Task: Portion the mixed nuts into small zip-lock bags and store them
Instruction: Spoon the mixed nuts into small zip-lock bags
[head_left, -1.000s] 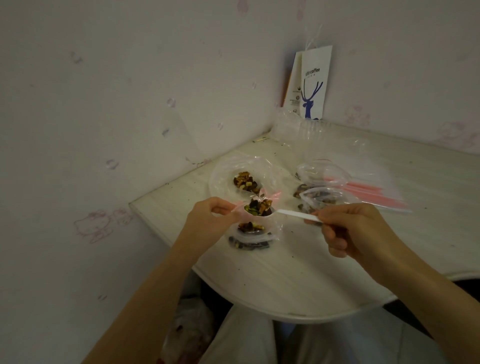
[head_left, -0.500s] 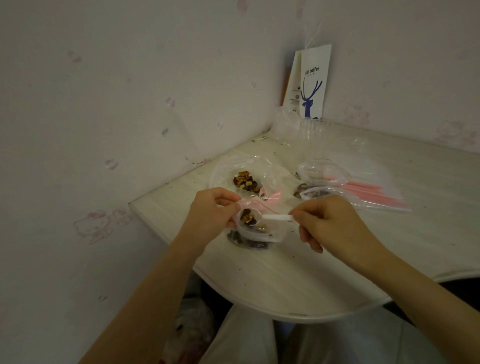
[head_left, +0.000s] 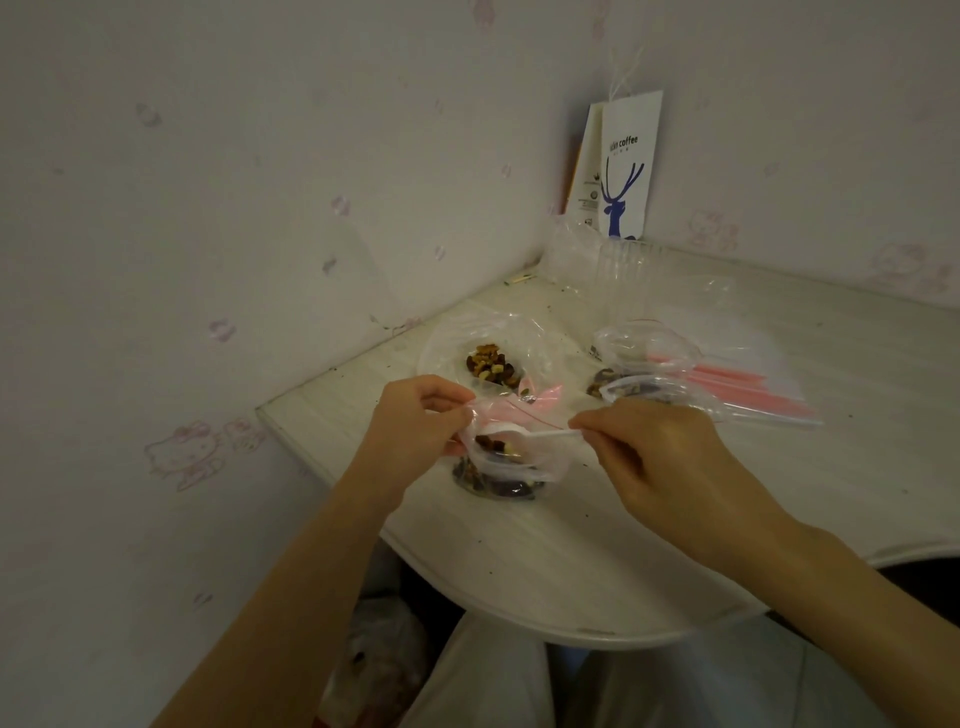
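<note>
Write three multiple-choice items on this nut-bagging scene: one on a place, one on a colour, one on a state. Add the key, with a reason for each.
1. Where is the bowl of the white spoon?
A. in a mug
B. inside the small zip-lock bag
C. on a plate

2. What colour is the deer printed on the paper bag?
A. blue
B. red
C. green

3. What is the left hand doing?
A. lying flat with straight fingers
B. gripping a knife
C. pinching the bag's rim

Key:
1 B: the right hand holds the spoon's handle, and its bowl sits inside the bag's mouth.
2 A: the deer is printed in blue on white.
3 C: its fingertips pinch the pink-striped rim.
</note>
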